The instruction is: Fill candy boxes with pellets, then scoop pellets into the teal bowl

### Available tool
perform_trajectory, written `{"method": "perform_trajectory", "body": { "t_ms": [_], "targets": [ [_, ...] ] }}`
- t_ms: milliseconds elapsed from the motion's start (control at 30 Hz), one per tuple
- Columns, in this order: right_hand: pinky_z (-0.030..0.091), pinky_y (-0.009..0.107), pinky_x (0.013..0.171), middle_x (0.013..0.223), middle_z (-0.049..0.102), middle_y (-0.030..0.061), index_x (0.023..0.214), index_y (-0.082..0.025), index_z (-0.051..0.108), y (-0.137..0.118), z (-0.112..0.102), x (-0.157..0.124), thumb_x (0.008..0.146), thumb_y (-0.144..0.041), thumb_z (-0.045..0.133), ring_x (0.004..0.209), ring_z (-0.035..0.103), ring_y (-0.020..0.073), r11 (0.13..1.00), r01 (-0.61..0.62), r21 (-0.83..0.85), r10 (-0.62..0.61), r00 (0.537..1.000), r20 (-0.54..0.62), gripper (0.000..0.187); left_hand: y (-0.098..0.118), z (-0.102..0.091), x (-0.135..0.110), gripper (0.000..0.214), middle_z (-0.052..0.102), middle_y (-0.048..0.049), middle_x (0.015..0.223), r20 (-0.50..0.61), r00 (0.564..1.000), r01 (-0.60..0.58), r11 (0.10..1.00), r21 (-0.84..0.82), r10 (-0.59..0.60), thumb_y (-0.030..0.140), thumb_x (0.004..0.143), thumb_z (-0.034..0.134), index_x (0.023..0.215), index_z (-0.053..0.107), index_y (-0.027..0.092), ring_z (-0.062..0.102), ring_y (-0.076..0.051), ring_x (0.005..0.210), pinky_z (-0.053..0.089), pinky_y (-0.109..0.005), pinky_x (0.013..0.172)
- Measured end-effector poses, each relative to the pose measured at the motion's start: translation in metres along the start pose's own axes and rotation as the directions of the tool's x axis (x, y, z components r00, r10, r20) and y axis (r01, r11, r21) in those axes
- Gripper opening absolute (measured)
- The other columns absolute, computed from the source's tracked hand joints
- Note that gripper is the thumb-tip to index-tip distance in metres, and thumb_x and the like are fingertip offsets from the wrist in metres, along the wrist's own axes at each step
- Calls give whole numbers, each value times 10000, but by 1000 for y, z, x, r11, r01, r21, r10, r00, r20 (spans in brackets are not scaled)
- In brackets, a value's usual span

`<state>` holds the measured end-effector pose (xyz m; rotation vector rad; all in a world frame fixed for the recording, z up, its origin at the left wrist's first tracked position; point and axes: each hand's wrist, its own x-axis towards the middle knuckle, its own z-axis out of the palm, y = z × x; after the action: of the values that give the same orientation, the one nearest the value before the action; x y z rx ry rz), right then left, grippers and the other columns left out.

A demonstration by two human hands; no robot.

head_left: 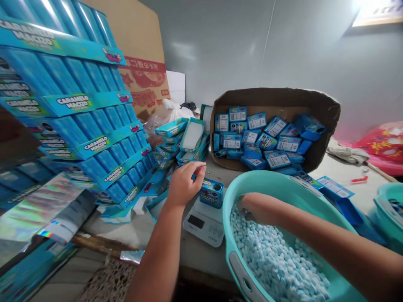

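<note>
My left hand (187, 181) hovers at the left side of a small blue candy box (211, 193), its fingers curled toward the thumb; whether anything is between them I cannot make out. The box stands on a white digital kitchen scale (204, 224). To the right, my right hand (250, 204) reaches into a turquoise plastic tub (231, 226), its fingers mostly hidden among small pale blue and white candies (277, 256). What the right hand holds, if anything, does not show.
Stacked blue display trays of boxes (94, 142) rise at the left. Behind the scale are open blue trays (190, 136). A cardboard carton (273, 94) of blue boxes lies behind the tub. Loose boxes (335, 186) and another turquoise tub (390, 209) are at right.
</note>
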<state>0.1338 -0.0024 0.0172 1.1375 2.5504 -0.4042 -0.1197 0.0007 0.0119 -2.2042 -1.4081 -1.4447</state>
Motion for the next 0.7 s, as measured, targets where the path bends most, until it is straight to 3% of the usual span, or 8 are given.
{"method": "perform_trajectory", "body": {
  "t_ms": [200,367,700],
  "targets": [
    [324,249,607,834,719,22,909,-189,745,6,-8,-6,712,-127,728,727,583,160,997,2,75,1,1000,-29,207,-1,1,0,177,722,-36,902,0,1000,5,1000,-3,-5,271,956,541,1022,676,178,657,-158,811,499,-281,793],
    [308,236,574,796,716,19,865,-182,754,5,-21,-6,692,-136,707,677,564,146,992,72,104,-63,995,-80,185,-1,1,0,180,727,-40,917,-5,1000,10,1000,-10,-10,274,958,535,1021,676,182,661,-162,814,505,-286,796],
    [412,270,723,924,729,71,899,-155,737,-13,-54,-21,819,-95,604,818,628,183,986,131,103,-100,958,-269,166,-3,-1,-1,159,711,-24,900,-15,1000,-6,1000,-19,6,264,961,534,1011,665,188,652,-153,819,489,-271,794]
  ]
}}
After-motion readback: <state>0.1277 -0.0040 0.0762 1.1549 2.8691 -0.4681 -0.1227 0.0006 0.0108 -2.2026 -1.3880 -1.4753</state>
